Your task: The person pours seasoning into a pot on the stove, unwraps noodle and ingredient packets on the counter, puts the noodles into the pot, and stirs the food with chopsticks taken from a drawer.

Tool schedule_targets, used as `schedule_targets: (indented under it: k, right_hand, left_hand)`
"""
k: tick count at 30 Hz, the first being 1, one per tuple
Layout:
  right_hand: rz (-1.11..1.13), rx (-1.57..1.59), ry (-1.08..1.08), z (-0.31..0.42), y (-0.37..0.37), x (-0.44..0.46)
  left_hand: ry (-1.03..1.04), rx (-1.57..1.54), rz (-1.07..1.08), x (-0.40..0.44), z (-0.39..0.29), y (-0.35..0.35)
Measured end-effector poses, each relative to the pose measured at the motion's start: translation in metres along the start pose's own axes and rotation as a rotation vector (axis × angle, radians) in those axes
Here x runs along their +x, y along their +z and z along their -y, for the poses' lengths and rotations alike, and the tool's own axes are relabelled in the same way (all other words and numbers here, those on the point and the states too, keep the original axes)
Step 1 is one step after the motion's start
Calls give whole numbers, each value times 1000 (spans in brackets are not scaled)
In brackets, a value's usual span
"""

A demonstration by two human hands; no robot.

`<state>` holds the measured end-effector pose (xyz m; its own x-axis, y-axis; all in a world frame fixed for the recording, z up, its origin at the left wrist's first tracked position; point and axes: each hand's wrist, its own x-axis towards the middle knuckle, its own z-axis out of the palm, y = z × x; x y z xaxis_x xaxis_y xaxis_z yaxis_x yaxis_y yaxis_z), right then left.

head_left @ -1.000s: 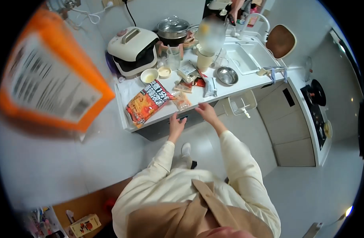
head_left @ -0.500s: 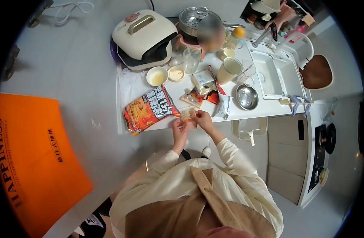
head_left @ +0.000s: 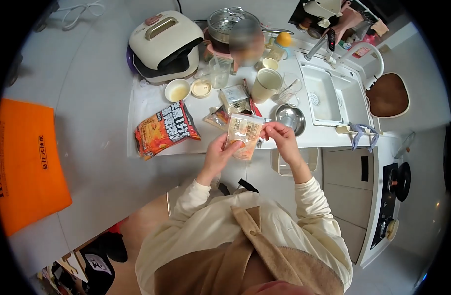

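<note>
A small clear sachet with printed text and orange-tinted contents (head_left: pixel 245 133) is held up in front of the counter's near edge. My left hand (head_left: pixel 219 156) grips its lower left side, thumb across the front. Fingers of my right hand (head_left: pixel 282 137) are pinched together at its upper right corner. Left of the sachet lies a large orange and black food bag (head_left: pixel 166 130). Behind it are other small packets (head_left: pixel 238 98), partly covered by the sachet and overlapping each other.
At the back stand a cream cooker (head_left: pixel 164 42) and a steamer pot (head_left: pixel 230 24). Nearer are a small bowl of pale liquid (head_left: pixel 178 90), a tall cream cup (head_left: pixel 266 84) and a steel bowl (head_left: pixel 290 118). The white sink (head_left: pixel 321 98) is on the right.
Both hands have lifted the sachet closer to me, so it looks larger. My right hand has shifted right, to the sachet's top corner. The whole view has shifted slightly.
</note>
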<state>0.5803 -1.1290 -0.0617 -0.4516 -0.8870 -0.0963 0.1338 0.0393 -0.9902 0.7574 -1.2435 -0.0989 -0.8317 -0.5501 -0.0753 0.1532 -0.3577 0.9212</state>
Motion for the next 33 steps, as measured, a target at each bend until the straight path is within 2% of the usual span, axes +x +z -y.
schedule_targets:
  k: [7, 10, 12, 14, 16, 19, 22, 23, 26, 33]
  right_hand:
    - [57, -59, -147, 33, -29, -8]
    - [-4, -256, -305, 48, -21, -16]
    - [161, -643, -659, 67, -17, -14]
    - [317, -901, -836, 79, -16, -12]
    - [465, -1029, -840, 85, -13, -12]
    - [420, -1030, -679, 82, -3, -13]
    - [386, -1070, -488, 75, -3, -15]
    - [384, -1087, -423, 75, -3, -17]
    - [368, -1077, -414, 76, 0, -23]
    - [495, -1073, -369, 69, -4, -34]
  left_hand:
    - [25, -32, 84, 0, -17, 19]
    - [16, -38, 110, -3, -20, 21]
    - [-59, -57, 240, -2, -19, 16]
    - [-143, -84, 342, 0, -16, 13]
    - [-230, -115, 413, 0, -16, 14]
    - [-116, -25, 285, -1, -25, 24]
    - [-83, 187, 388, 3, -31, 23]
    - [41, 356, 334, 4, -30, 23]
    - [111, 550, 306, 7, -24, 25]
    - [219, 907, 443, 5, -37, 39]
